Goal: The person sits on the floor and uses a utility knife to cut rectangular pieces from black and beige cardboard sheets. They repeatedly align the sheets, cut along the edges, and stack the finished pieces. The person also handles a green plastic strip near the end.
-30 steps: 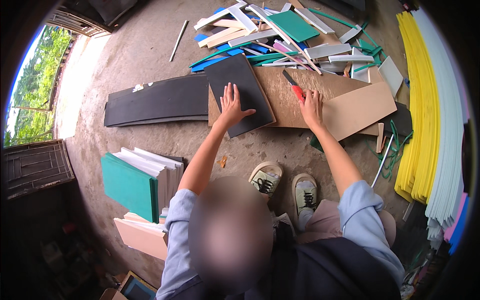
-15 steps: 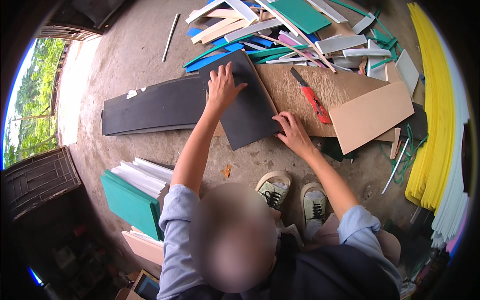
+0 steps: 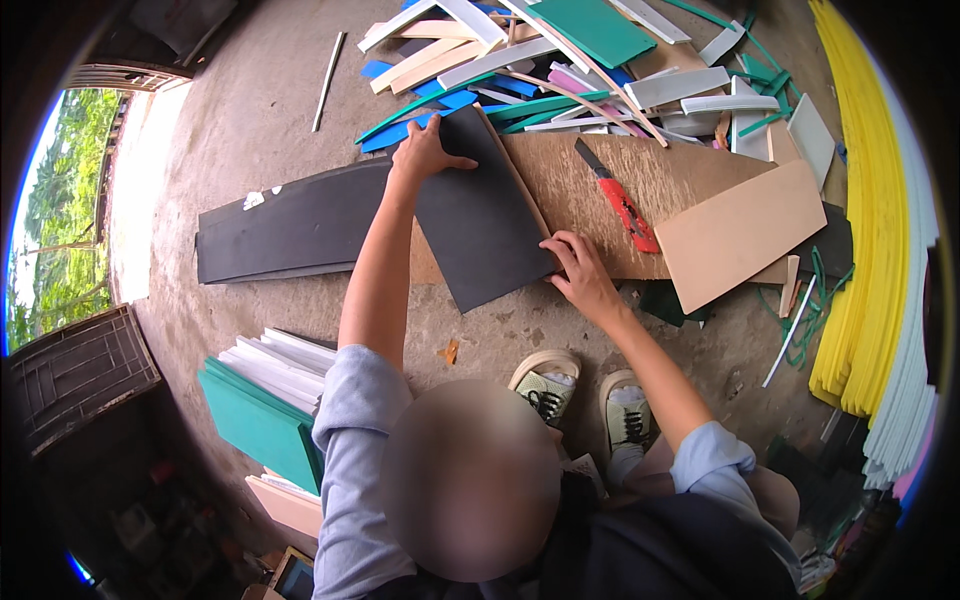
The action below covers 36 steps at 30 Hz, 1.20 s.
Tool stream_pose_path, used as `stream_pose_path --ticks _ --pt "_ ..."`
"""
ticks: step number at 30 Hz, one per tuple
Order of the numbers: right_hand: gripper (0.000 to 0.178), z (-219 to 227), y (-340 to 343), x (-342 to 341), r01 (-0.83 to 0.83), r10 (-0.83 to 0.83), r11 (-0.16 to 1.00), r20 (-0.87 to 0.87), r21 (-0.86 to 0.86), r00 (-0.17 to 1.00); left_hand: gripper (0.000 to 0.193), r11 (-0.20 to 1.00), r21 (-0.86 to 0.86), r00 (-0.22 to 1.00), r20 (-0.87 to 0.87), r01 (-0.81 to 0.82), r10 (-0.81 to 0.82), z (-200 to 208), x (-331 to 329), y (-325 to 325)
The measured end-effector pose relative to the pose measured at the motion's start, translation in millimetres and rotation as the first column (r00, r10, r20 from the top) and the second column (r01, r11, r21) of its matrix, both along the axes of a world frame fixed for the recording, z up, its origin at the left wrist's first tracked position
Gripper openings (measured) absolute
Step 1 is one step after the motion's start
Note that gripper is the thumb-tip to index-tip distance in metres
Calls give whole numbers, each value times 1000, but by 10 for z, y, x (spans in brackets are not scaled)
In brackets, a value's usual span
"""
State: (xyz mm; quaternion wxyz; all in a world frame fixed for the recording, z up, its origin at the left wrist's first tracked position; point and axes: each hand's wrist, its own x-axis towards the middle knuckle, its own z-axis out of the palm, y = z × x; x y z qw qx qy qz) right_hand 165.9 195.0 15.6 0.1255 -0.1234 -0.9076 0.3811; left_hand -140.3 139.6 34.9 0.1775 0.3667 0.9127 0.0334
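Observation:
A black rectangular sheet (image 3: 487, 215), looking like foam board, lies on a tan layer over the worn brown board. My left hand (image 3: 425, 153) rests at the sheet's far left edge, its fingers spread and thumb stretched over the black surface. At the near right edge, my right hand (image 3: 580, 268) curls its fingers and thumb about the corner and grips it. A red-handled utility knife (image 3: 628, 213) with its blade out lies on the brown board (image 3: 690, 180), right of the sheet. Beyond it sits a loose beige sheet (image 3: 740, 235).
Long black sheets (image 3: 290, 225) extend to the left. Mixed offcut strips (image 3: 560, 75) heap up at the far side. Yellow sheets (image 3: 845, 220) are stacked along the right. Green sheets (image 3: 262, 425) and white sheets (image 3: 280, 365) stand near left. My shoes (image 3: 545, 385) are on the concrete floor.
My left hand has slid outward to the sheet's far left edge. My right hand stays at the near right corner. The whole view has shifted slightly.

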Motion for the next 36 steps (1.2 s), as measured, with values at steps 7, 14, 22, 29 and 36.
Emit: stream_pose_path --ticks 7,14,22,29,36 --pt "55 30 31 -27 -49 50 998 30 -33 998 114 998 -30 998 7 -56 56 2 32 -42" --pt "50 176 604 90 278 -301 925 52 260 952 116 924 276 951 -237 264 -201 124 850 -436" --pt "55 -105 895 -76 231 -342 883 223 409 913 143 966 103 971 26 235 -239 -196 986 -476" --pt "31 -67 690 -618 326 -323 945 148 4 935 141 978 98 978 75 186 -193 -202 1007 -463" --pt "28 94 495 -1671 212 -221 975 327 64 919 125 970 168 972 127 177 -199 -263 947 -444"
